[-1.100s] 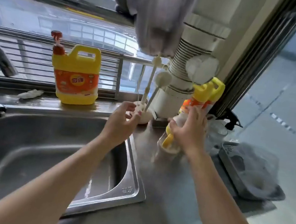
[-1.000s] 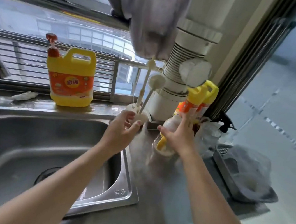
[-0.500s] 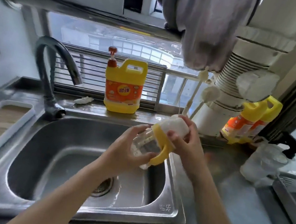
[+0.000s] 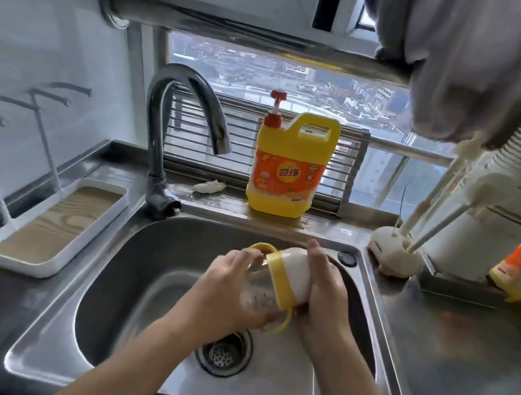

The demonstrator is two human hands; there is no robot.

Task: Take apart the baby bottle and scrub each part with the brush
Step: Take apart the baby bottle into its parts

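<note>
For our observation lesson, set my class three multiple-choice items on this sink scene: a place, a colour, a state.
1. The clear plastic baby bottle with yellow collar is held: A on the windowsill; B over the stainless steel sink; C on a tray.
2. The yellow detergent jug's pump is: A blue; B green; C red.
3. The bottle's white cap is: A on; B taken off; C broken.
Answers: B, it hangs above the sink; C, its top is red; A, it sits on the collar.

Head view, steeply down over sink (image 4: 44,348)
</note>
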